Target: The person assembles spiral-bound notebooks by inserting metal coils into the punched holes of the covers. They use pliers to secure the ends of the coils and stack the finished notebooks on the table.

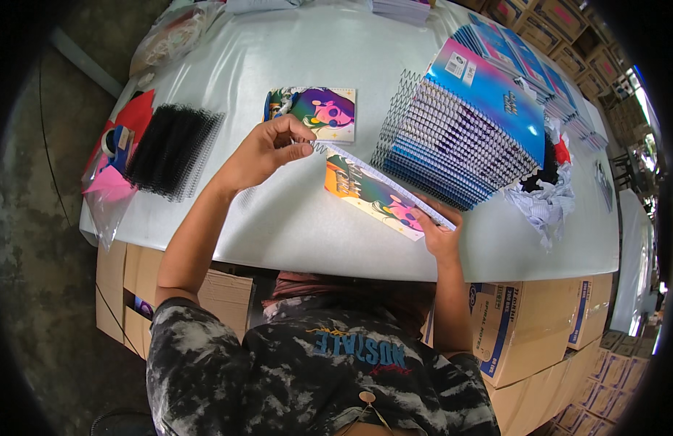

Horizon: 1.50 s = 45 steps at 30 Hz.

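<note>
A notebook with a colourful illustrated cover is held tilted above the table, its punched edge upward. My right hand grips its right end, thumb on the cover and fingers behind. At the other end, my left hand pinches a thin spiral binding coil beside the notebook's upper left corner. How far the coil runs through the holes is too small to tell. Just beyond my left hand lies a similar illustrated pad, with a small blue-and-white item on its left part that I cannot make out.
A tall stack of blue spiral-bound notebooks stands to the right, crumpled paper beside it. On the left lie a bundle of black coils, a blue tape roll and plastic bags. Cardboard boxes stand below the table's near edge.
</note>
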Each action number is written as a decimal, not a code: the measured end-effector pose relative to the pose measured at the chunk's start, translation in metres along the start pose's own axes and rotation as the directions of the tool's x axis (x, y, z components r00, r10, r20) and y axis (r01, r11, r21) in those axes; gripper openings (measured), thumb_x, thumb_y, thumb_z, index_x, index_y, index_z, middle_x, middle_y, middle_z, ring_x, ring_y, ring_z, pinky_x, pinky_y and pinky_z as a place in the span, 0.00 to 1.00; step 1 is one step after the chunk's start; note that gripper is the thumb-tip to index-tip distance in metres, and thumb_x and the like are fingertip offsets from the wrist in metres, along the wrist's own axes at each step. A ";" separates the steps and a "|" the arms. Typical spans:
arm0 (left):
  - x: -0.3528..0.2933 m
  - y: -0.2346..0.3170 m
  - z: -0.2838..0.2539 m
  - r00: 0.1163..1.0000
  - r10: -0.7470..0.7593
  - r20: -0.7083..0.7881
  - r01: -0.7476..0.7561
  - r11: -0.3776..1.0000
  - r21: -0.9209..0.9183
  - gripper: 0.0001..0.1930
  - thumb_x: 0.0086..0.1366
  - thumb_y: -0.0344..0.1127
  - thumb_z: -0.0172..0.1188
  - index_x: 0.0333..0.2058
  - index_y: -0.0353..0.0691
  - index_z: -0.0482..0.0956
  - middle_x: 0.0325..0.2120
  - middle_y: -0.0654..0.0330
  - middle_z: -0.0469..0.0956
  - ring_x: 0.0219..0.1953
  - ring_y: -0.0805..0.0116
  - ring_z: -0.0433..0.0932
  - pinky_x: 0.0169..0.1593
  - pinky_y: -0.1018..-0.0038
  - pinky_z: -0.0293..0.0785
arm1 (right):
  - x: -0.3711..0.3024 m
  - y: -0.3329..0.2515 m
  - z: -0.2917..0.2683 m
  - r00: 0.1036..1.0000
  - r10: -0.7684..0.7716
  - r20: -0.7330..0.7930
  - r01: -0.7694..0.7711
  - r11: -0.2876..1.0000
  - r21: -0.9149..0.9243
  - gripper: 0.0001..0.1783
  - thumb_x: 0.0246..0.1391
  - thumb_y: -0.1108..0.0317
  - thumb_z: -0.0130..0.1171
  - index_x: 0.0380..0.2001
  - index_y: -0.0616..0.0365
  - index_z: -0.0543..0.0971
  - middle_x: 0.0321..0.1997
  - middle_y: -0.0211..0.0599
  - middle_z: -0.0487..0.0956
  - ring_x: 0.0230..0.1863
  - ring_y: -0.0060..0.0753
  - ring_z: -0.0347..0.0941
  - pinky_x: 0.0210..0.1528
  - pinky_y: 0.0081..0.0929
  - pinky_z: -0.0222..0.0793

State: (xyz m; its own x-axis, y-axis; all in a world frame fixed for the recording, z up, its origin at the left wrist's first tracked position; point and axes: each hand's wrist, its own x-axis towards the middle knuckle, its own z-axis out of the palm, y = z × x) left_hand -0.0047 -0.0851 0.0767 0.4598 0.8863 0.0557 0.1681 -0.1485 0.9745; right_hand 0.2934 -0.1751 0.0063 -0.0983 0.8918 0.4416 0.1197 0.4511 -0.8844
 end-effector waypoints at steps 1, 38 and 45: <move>0.000 0.002 0.000 0.998 0.068 -0.006 -0.067 0.994 0.086 0.11 0.64 0.41 0.52 0.33 0.38 0.71 0.24 0.67 0.68 0.26 0.82 0.63 0.30 0.84 0.62 | 0.000 -0.001 0.001 1.000 0.005 -0.008 -0.005 1.000 -0.001 0.13 0.48 0.81 0.56 0.39 0.69 0.77 0.40 0.45 0.79 0.38 0.28 0.77 0.42 0.20 0.71; -0.002 0.053 0.007 0.909 0.178 0.377 -0.411 0.232 0.881 0.17 0.49 0.34 0.64 0.40 0.40 0.73 0.38 0.59 0.74 0.43 0.60 0.72 0.46 0.67 0.68 | -0.012 0.003 0.020 0.998 0.061 -0.004 -0.060 0.985 0.162 0.15 0.47 0.81 0.56 0.41 0.63 0.78 0.40 0.43 0.80 0.37 0.29 0.78 0.41 0.21 0.72; -0.003 0.045 0.007 0.859 0.288 0.423 -0.482 0.173 0.859 0.14 0.47 0.34 0.64 0.33 0.40 0.74 0.33 0.60 0.74 0.38 0.61 0.74 0.41 0.68 0.70 | -0.010 0.000 0.021 0.990 -0.135 0.028 0.137 0.976 -0.172 0.19 0.42 0.84 0.55 0.41 0.59 0.79 0.41 0.39 0.79 0.38 0.35 0.78 0.40 0.23 0.73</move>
State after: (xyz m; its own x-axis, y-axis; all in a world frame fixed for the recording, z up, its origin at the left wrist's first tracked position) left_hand 0.0073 -0.0976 0.1188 0.8126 0.5328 0.2363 0.5569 -0.8294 -0.0447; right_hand 0.2733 -0.1853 -0.0012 -0.1410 0.8216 0.5523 0.2727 0.5685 -0.7761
